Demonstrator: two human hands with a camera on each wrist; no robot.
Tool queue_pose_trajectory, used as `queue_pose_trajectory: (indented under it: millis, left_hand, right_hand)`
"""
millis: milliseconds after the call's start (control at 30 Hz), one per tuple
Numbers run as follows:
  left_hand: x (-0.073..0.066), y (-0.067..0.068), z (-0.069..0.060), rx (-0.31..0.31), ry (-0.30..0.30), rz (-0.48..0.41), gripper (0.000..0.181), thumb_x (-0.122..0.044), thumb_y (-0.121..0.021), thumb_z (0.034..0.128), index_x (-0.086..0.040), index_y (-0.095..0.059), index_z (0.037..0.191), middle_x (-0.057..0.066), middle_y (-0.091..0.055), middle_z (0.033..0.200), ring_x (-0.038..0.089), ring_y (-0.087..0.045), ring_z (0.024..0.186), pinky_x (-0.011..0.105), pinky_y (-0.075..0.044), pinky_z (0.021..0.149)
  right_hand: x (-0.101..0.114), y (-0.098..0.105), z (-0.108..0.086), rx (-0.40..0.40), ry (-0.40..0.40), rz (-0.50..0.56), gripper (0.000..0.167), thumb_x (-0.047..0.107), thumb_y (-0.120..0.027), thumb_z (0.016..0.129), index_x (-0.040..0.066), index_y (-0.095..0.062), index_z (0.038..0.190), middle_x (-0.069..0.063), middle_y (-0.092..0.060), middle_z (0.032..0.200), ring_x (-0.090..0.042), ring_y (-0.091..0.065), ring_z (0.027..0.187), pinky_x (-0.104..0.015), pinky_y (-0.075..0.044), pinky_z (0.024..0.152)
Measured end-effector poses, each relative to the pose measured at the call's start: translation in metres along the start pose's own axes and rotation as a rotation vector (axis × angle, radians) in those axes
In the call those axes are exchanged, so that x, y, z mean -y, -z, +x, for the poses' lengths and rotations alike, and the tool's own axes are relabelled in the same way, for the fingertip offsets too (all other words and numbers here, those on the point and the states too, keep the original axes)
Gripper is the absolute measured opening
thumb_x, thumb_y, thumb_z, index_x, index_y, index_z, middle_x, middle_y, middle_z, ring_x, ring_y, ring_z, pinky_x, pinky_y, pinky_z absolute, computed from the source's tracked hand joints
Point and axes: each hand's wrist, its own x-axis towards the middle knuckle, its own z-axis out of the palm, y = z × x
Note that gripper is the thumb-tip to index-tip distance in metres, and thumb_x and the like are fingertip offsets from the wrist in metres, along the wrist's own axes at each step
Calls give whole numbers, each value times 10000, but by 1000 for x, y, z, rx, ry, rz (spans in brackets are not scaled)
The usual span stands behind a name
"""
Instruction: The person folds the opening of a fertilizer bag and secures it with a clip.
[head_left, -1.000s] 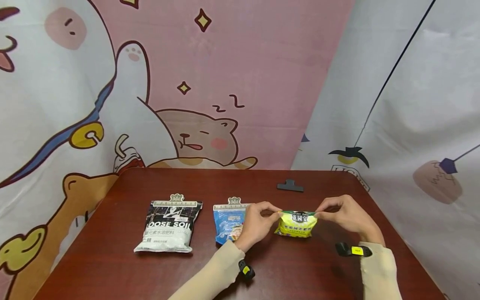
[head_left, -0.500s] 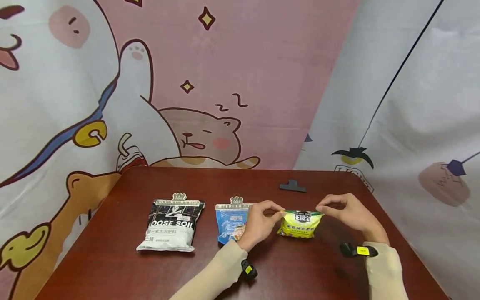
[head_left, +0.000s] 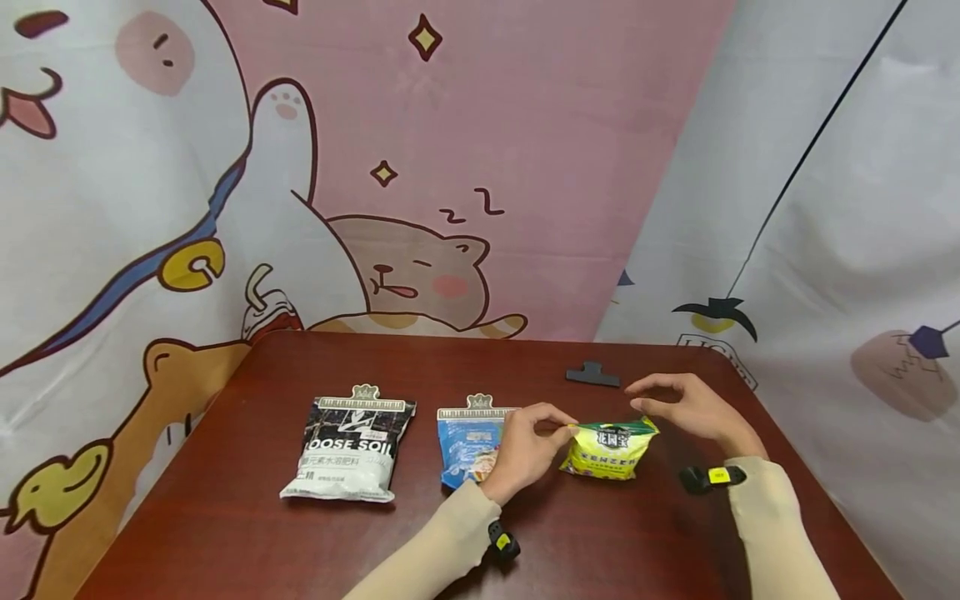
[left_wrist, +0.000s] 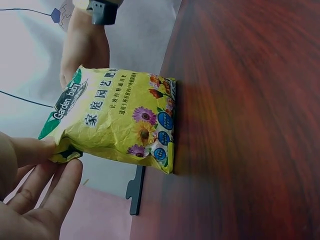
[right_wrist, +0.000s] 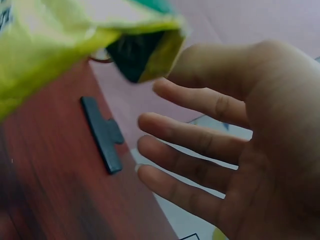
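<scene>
A small yellow bag with a green top [head_left: 606, 454] stands on the table toward the right; flowers and the words "Garden baby" show on it in the left wrist view. My left hand [head_left: 527, 446] pinches its top left corner between thumb and fingers. Just off the bag's top right corner is my right hand [head_left: 697, 410], its fingers loosely extended with nothing held between them. Behind the bag lies a black clip [head_left: 592, 374], seen also in the right wrist view beyond the right fingers [right_wrist: 185, 135].
Left of the yellow bag lies a blue bag [head_left: 465, 450], partly hidden by the left hand, with a pale clip [head_left: 477, 408] on its top. Farther left is a black and white "LOOSE SOIL" bag [head_left: 348, 454] with a similar clip [head_left: 365, 400]. All rest on a dark red table [head_left: 315, 550].
My right hand has let go of the bag's top right corner and lifted slightly up and away. The left hand keeps its pinch. The head view has shifted a little to the left.
</scene>
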Motion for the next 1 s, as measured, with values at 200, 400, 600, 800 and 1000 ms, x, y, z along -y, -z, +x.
queue_pose_trajectory:
  millis: [200, 400, 600, 800, 1000]
  left_hand:
    - [2, 3, 1, 5, -9, -18, 61, -181, -758, 944, -198, -807, 976, -43, -781, 973, 9, -722, 833, 185, -580, 771]
    - [2, 2, 0, 15, -15, -29, 53, -172, -759, 942, -180, -804, 970, -25, -779, 971, 9, -729, 823, 175, -582, 764]
    - [2, -1, 0, 22, -10, -54, 55, -153, -759, 940, -166, -802, 971, -10, -777, 969, 4, -730, 819, 172, -584, 762]
    - [2, -1, -1, 23, 20, -45, 55, -171, -758, 943, -182, -802, 974, -34, -771, 965, -1, -723, 824, 172, -579, 767]
    - [2, -1, 0, 26, 14, -49, 61, -168, -754, 946, -186, -799, 983, -25, -769, 979, 19, -729, 834, 175, -582, 763]
  right_hand:
    - [-8, -4, 22, -4, 51, -77, 475, 493, -715, 942, 259, -645, 1350, -106, -695, 1312, -318, -652, 1188, -548, -556, 936]
    - [-15, -9, 39, -14, 70, -126, 611, 477, -730, 935, 208, -553, 1454, -158, -620, 1415, -405, -590, 1277, -662, -493, 986]
    - [-22, -11, 58, 3, 95, -177, 692, 435, -742, 936, 149, -488, 1513, -182, -531, 1504, -448, -522, 1343, -694, -454, 1021]
    - [-30, -17, 81, 60, 117, -232, 714, 424, -747, 930, 121, -480, 1518, -205, -493, 1539, -488, -459, 1397, -729, -405, 1056]
    - [-31, -20, 98, 106, 131, -280, 642, 316, -758, 928, 97, -525, 1485, -220, -532, 1504, -475, -504, 1367, -698, -427, 1060]
